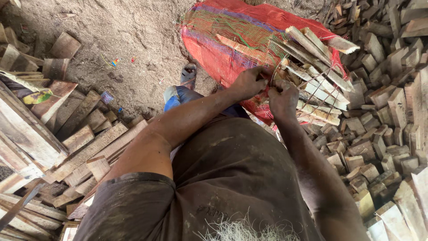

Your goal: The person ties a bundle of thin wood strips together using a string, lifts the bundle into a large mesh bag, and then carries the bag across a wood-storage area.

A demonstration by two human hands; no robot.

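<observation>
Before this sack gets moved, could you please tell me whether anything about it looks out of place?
Yes: at the mouth of the red mesh sack, several wood sticks poke out past the netting at uneven angles. The left hand and right hand grip the mesh there. Nothing looks torn.

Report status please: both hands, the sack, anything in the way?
Left hand and right hand both gripping the red mesh sack mouth. Wood sticks protrude. Nothing blocking.
</observation>
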